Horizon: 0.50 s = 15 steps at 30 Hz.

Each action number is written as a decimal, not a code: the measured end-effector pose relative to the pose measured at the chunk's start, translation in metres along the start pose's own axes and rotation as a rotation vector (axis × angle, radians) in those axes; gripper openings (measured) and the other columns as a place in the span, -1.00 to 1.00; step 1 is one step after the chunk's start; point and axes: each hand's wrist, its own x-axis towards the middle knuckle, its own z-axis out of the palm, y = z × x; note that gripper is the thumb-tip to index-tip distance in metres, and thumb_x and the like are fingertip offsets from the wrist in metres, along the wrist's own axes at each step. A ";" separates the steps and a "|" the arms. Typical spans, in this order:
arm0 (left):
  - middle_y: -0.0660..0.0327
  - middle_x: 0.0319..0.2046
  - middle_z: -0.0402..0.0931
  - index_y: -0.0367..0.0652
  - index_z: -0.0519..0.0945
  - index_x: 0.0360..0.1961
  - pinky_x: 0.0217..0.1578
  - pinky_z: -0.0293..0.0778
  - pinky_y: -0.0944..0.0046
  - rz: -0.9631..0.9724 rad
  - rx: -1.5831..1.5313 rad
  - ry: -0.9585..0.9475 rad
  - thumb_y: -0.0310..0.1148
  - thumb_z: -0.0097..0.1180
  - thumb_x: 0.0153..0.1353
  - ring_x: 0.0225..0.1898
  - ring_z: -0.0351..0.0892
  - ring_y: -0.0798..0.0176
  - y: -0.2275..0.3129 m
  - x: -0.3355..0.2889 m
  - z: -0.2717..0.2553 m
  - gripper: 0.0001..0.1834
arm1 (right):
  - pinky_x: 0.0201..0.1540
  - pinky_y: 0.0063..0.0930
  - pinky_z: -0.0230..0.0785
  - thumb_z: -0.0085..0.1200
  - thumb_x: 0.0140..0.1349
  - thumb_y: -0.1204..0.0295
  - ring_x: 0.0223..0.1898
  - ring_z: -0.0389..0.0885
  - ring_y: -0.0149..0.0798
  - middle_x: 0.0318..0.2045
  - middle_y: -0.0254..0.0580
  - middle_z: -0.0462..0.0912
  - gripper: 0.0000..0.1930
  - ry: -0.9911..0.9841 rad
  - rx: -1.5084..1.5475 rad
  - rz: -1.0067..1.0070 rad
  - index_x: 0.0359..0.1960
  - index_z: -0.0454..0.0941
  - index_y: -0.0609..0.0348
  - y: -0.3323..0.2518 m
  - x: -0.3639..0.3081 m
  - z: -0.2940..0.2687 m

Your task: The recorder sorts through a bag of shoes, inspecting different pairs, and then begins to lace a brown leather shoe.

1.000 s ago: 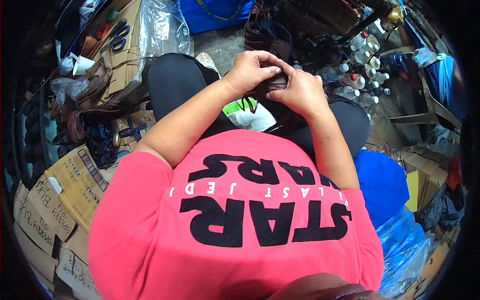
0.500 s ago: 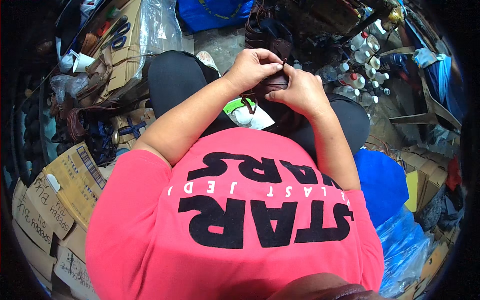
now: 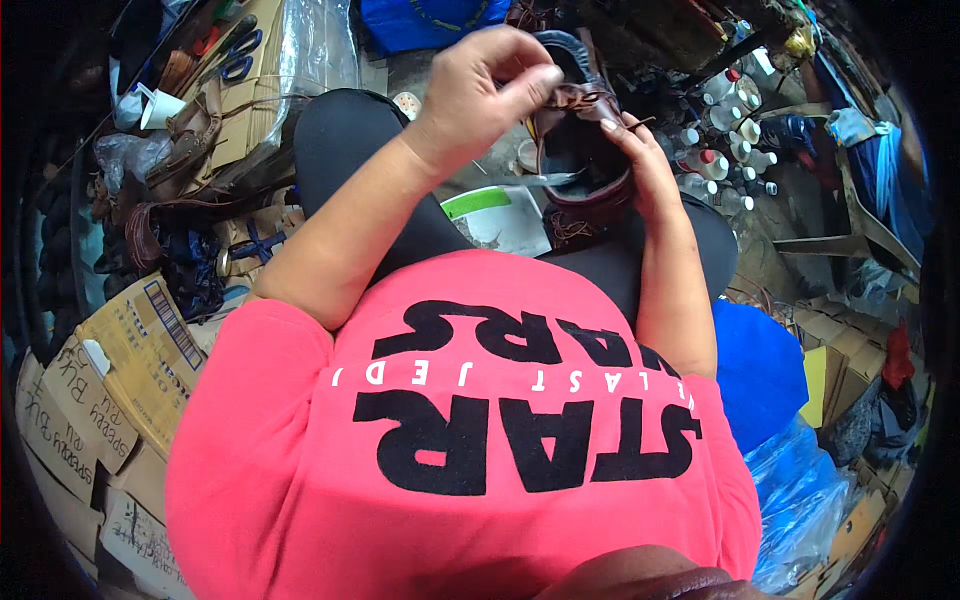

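Note:
A dark brown leather lace-up shoe (image 3: 598, 190) sits above my lap, its dark opening facing up. My right hand (image 3: 648, 165) grips its right side, with the thumb near the tied-looking brown laces (image 3: 582, 98). My left hand (image 3: 485, 95) is raised to the left of the laces, thumb and forefinger pinched together. Whether a lace end lies in that pinch is hard to make out. Beyond the laces shows a blue-lined, shoe-like part (image 3: 562, 42), partly hidden by my left hand. A white sheet with a green band (image 3: 500, 218) lies between my knees.
Several plastic bottles (image 3: 728, 120) stand on the floor at the right. Blue-handled scissors (image 3: 238, 68) rest by cardboard and clear plastic (image 3: 322, 50) at the far left. Cardboard boxes (image 3: 135, 360) lie near left; blue plastic (image 3: 765, 370) near right. A blue bag (image 3: 430, 22) is at the back.
Both hands were together at the laces. My left hand has moved up and left, away from the right, and the shoe is tilted so its opening shows. My right hand has moved slightly right.

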 end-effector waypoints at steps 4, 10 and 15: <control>0.10 -0.38 0.55 -0.24 0.54 -0.28 -0.25 0.43 0.24 -0.018 0.265 -0.382 -0.11 0.26 -0.03 -0.31 0.55 0.23 -0.015 -0.025 0.032 -0.58 | 0.00 -0.33 0.33 0.18 0.04 0.20 -0.05 0.49 -0.17 -0.04 -0.06 0.48 -0.41 -0.110 0.197 0.116 0.08 0.34 0.21 0.000 0.000 0.012; -0.05 -0.41 0.56 -0.26 0.56 -0.38 -0.22 0.40 0.06 -0.281 0.678 -0.972 0.02 0.23 -0.13 -0.30 0.57 -0.03 -0.029 -0.046 0.056 -0.49 | 0.01 -0.31 0.30 0.10 0.11 0.11 -0.02 0.44 -0.26 -0.03 -0.15 0.47 -0.45 -0.243 0.158 0.262 0.08 0.35 0.11 0.024 -0.013 0.046; 0.11 -0.39 0.59 -0.28 0.57 -0.28 -0.23 0.45 0.27 -0.695 -0.285 -0.596 -0.22 0.21 0.02 -0.34 0.57 0.25 -0.084 -0.070 0.027 -0.66 | -0.01 -0.35 0.34 0.00 0.15 -0.07 -0.07 0.49 -0.24 -0.08 -0.18 0.52 -0.41 -0.339 0.117 0.517 0.07 0.39 0.09 0.030 -0.014 0.053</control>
